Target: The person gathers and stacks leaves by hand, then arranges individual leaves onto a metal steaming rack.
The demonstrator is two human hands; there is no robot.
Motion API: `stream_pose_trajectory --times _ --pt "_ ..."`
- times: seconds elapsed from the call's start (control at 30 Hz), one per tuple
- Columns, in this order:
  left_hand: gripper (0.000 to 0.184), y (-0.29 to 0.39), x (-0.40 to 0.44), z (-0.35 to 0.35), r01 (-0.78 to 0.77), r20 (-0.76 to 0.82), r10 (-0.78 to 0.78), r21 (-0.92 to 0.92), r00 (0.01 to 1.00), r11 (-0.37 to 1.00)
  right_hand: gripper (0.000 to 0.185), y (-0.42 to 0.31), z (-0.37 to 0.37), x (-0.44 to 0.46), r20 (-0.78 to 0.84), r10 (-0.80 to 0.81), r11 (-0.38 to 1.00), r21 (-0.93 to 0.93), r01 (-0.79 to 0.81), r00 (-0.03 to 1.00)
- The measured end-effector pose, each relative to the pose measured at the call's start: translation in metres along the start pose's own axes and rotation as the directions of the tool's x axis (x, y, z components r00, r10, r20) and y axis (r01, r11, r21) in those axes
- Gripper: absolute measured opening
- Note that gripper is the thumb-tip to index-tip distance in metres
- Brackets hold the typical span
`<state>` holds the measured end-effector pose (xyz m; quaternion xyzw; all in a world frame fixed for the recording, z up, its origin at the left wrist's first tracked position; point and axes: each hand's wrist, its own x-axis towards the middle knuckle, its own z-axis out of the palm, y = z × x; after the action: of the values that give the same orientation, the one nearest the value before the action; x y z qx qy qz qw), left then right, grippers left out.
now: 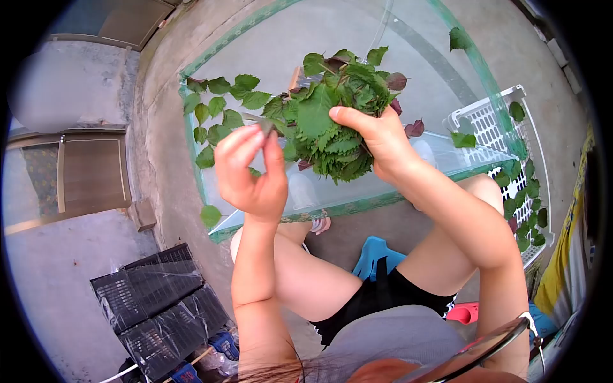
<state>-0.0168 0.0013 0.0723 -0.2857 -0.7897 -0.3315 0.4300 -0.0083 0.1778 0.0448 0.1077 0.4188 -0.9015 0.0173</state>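
My right hand grips a thick bundle of green serrated leaves, which look like perilla, with its thumb on top. The bundle is held up over a see-through sheet with a green border. Just left of it, my left hand pinches a small dark leaf between thumb and fingers, slightly blurred. Loose leaves lie spread on the left part of the sheet, some with purple undersides. Part of a brown object shows behind the bundle, mostly hidden.
At the right stands a white plastic crate with several leaves at its near end. Black plastic trays in clear wrap lie at lower left. Beneath me is a blue stool; a red slipper lies on the floor to the right.
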Motion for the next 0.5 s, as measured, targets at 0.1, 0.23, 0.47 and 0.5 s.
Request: stream_pose_trajectory --times 0.1,0.23,0.47,0.5 --pt "0.027 0.004 -0.002 0.006 -0.246 0.116 0.24 0.041 0.964 0.968 0.03 0.011 0.005 -0.005 0.034 -0.048 0.996 -0.068 0.051 0.998" --pt "0.027 0.013 -0.014 0.013 -0.25 0.266 0.226 0.06 0.937 0.966 0.024 0.014 0.003 -0.008 0.071 0.068 0.997 -0.05 -0.064 0.995" --pt "0.034 0.015 -0.017 0.008 0.04 0.32 -0.017 -0.064 0.947 0.997 0.022 0.012 0.005 -0.011 0.109 0.068 0.997 -0.029 -0.065 0.992" --pt "0.034 0.015 -0.016 0.007 0.042 0.319 -0.019 -0.065 0.948 0.997 0.022 0.012 0.004 -0.011 0.108 0.069 0.997 -0.032 -0.066 0.992"
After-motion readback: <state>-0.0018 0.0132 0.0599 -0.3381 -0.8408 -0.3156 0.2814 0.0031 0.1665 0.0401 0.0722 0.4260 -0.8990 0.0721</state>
